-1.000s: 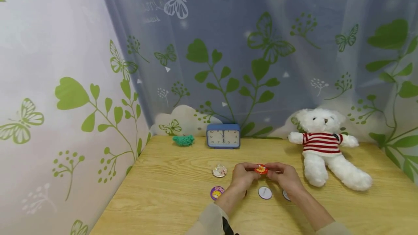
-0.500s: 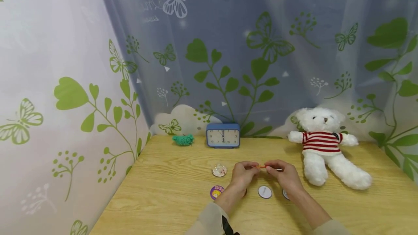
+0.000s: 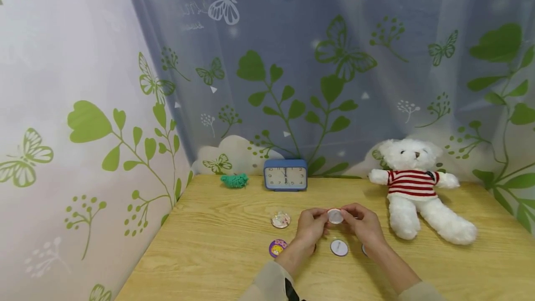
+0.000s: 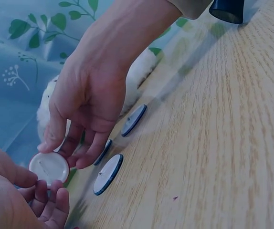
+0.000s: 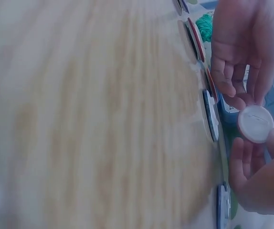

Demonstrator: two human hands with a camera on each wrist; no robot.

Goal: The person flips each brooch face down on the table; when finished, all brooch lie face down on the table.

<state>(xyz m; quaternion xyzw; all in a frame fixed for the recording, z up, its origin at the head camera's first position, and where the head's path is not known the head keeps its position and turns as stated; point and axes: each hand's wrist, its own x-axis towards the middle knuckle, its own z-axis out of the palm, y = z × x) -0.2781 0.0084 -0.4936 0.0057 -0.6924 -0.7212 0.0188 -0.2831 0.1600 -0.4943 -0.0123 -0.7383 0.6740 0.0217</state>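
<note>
A round pin-back button badge (image 3: 335, 216) with a red rim is held up between both hands, its white back and pin turned toward the head camera. My left hand (image 3: 311, 227) pinches its left edge with thumb and fingers. Opposite, my right hand (image 3: 367, 227) pinches the right edge. The left wrist view shows the same badge (image 4: 49, 170) between the thumbs and fingertips. Below it on the table lies a white-backed badge (image 3: 339, 247), pin side up. Another badge (image 3: 365, 250) is partly covered by the right hand.
Left of the hands lie a clear glittery badge (image 3: 280, 219) and a purple badge with a yellow figure (image 3: 277, 248). Along the back of the wooden table (image 3: 200, 231) stand a blue clock (image 3: 285, 175), a green yarn bundle (image 3: 234, 180) and a white teddy bear (image 3: 414, 185).
The held badge has been turned over between the fingers, from its red printed face, through edge-on, to its white back. Both hands have stayed in nearly the same place.
</note>
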